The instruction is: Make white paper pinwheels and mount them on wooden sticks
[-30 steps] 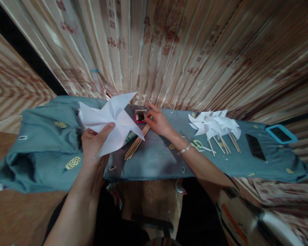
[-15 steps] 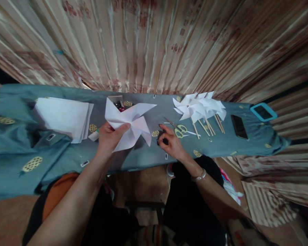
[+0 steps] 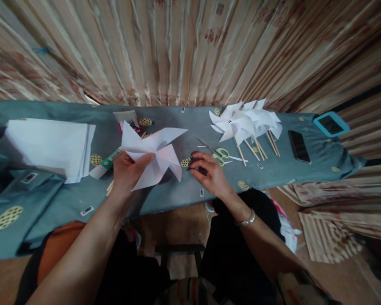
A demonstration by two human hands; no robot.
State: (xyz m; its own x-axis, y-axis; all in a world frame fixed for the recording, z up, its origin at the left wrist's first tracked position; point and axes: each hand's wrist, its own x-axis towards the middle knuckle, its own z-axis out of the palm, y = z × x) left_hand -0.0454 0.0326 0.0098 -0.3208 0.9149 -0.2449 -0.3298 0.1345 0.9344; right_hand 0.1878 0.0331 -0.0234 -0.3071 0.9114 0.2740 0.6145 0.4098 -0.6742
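Observation:
My left hand (image 3: pixel 126 171) grips a white paper pinwheel (image 3: pixel 165 142), the thumb pressed on its middle where the folded points meet. Over the cloth to the right, my right hand (image 3: pixel 209 171) has its fingers curled toward the thumb. A tiny dark thing seems to sit at its fingertips, too small to name. Just beyond that hand lie scissors (image 3: pixel 221 155) with green handles. Partly behind my left hand is a green-and-white glue box (image 3: pixel 109 163). A small open box (image 3: pixel 127 120) with red sides stands behind the pinwheel, which hides part of it.
Several finished pinwheels (image 3: pixel 238 123) on wooden sticks lie at the back right. Farther right are a black phone (image 3: pixel 298 145) and a blue-framed device (image 3: pixel 331 124). A stack of white paper (image 3: pixel 47 146) lies on the left. Curtains (image 3: pixel 165 51) hang along the table's back edge.
The view has shifted slightly. My right hand's thumb and index finger have drawn apart a little from a ring shape. The pinwheel stays in my left hand, and more of the glue box shows.

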